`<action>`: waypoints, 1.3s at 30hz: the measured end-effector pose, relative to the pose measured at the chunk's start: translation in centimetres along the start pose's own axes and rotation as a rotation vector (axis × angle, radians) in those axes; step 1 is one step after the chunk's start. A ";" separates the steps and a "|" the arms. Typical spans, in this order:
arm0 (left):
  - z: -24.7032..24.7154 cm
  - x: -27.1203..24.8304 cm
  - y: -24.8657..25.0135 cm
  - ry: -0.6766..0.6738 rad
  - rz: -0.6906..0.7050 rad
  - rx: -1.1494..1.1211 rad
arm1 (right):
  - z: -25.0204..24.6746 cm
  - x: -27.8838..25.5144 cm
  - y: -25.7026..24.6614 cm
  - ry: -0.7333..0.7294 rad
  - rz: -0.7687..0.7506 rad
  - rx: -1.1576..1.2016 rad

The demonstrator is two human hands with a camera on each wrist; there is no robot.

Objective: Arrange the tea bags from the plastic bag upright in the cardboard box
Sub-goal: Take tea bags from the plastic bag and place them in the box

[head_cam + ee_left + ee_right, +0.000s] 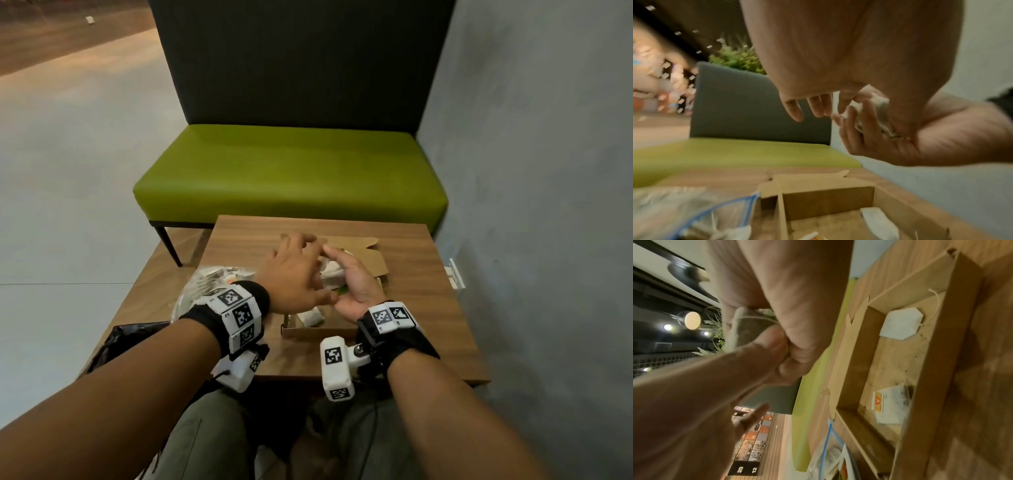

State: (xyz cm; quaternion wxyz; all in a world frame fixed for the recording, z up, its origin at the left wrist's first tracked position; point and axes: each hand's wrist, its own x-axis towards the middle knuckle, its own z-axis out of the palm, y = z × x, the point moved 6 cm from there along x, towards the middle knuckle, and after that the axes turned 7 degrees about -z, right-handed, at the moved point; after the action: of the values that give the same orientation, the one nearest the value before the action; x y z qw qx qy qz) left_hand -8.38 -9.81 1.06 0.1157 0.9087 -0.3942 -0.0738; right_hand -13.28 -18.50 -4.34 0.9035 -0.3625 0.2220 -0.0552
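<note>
Grey walls and a green bench are standing behind a small wooden table, where the cardboard box is sitting open, its lid folded back toward twelve o'clock. Both hands are hovering together above the box. Seen from the head camera, the right hand is cupping a bunch of white tea bags, fingers curled around them, palm facing nine o'clock. At nine o'clock of that bunch, the left hand is reaching across, thumb and forefinger appearing to pinch at the bunch while the other fingers are spreading loosely; how firm that pinch is cannot be told. Down inside the box, two more tea bags are lying flat on the floor: one toward the lid end with its string trailing, another with an orange tag at the opposite end. At nine o'clock of the box, touching its side, the plastic bag with a blue zip strip is lying on the table with more tea bags inside.
</note>
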 end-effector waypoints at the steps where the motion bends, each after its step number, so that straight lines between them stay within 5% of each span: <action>1: 0.4 0.4 -0.7 -0.074 -0.044 -0.157 | -0.7 0.1 -0.3 0.043 0.002 -0.007; 4: 2.3 1.4 -2.8 -0.222 -0.142 -0.365 | -3.2 0.4 -0.8 0.135 0.009 -0.123; 13: 8.5 3.2 -3.4 -0.197 -0.148 0.426 | -9.3 1.0 0.7 0.300 0.090 -0.453; 20: 10.6 4.0 -3.3 -0.235 -0.197 0.519 | -10.4 1.4 0.6 0.310 0.032 -0.564; 29: 10.3 4.3 -3.5 -0.323 -0.171 0.337 | -10.0 1.5 0.8 0.329 -0.023 -0.782; 34: 8.9 4.0 -3.9 -0.365 -0.191 0.018 | -8.8 1.7 1.3 0.246 -0.016 -1.011; 39: 7.8 3.6 -3.8 -0.394 -0.157 -0.004 | -7.9 1.7 1.7 0.188 -0.075 -1.144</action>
State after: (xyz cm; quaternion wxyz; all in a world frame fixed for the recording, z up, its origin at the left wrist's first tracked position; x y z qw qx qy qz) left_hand -5.05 -11.10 -7.59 0.0323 0.9044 -0.3372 -0.2595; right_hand -15.34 -22.67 -11.18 0.5377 -0.7943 0.2828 0.0096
